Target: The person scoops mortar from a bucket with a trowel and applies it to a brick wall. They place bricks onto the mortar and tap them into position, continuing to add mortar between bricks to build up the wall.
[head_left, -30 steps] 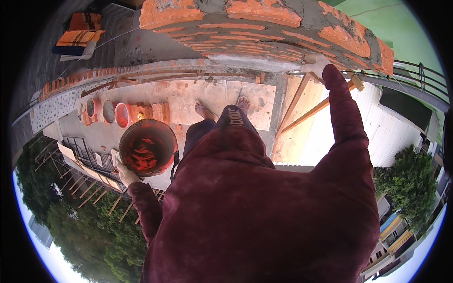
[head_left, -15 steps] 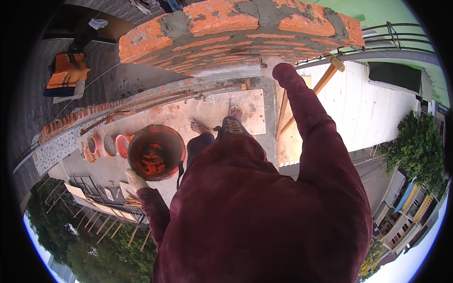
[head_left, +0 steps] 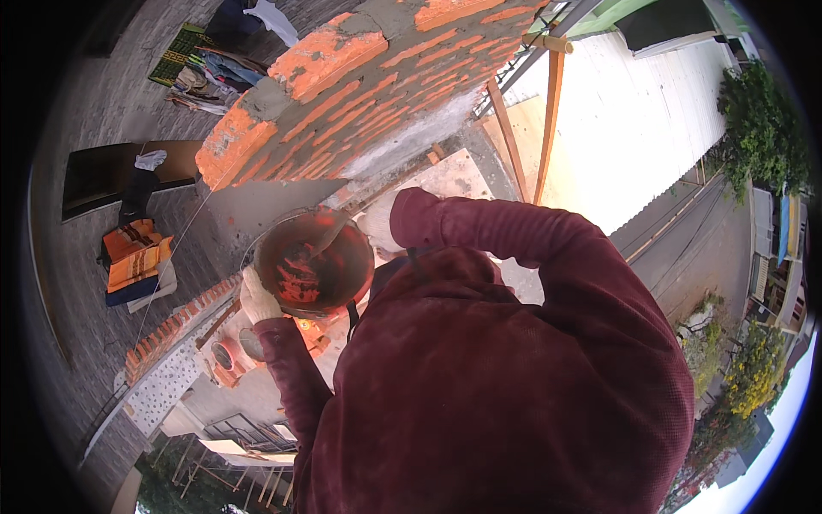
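Note:
My left hand, in a pale glove, grips the left side of a round bucket. The bucket has a dark, reddish inside with bright red patches, and a thin wire handle shows at its left rim. Above its right side, my right hand, also gloved, is closed on a trowel. The trowel's blade reaches down into the bucket; the grip is mostly hidden by the hand. Beyond both hands rises a brick wall of orange bricks with grey mortar smeared over its top and joints.
A string line runs off the wall's left end. Smaller buckets stand on the floor below my left arm. Wooden props lean at the wall's right end. A low brick row lies left, and orange cloth farther off.
My right hand has come from the wall face down to the bucket, bringing the trowel into it. The bucket and my left hand have shifted up and right in view as the view turned.

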The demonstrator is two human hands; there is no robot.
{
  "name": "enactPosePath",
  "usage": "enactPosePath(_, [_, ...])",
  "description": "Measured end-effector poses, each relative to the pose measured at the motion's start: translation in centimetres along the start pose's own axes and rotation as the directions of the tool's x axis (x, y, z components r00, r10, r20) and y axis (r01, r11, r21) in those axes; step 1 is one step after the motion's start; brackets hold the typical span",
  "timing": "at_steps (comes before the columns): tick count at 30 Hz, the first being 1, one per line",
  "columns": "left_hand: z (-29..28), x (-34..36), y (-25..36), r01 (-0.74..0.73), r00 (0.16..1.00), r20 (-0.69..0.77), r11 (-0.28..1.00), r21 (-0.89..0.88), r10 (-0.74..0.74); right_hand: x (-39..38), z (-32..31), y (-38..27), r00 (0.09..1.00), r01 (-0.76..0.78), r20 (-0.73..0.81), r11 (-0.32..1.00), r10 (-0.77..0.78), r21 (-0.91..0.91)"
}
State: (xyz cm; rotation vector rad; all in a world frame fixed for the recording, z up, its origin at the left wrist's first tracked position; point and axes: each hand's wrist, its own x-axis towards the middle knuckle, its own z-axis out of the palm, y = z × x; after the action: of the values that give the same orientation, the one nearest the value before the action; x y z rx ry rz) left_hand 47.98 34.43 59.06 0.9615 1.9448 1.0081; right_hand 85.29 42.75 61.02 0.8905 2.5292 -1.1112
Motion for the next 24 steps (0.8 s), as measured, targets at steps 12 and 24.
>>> enactPosePath(12, [-2.6,6.0,6.4,-0.274,0.955,0.170,0.942,0.192,0.244,2.9,1.4,-9.2,0.976,-0.078,-0.208,0.994,0.061,-0.075])
enactPosePath(24, [2.8,7.6,10.1,-0.429,0.861,0.435,0.834,0.347,0.262,0.2,1.0,-5.9,0.917,-0.280,-0.328,0.952,0.228,-0.121])
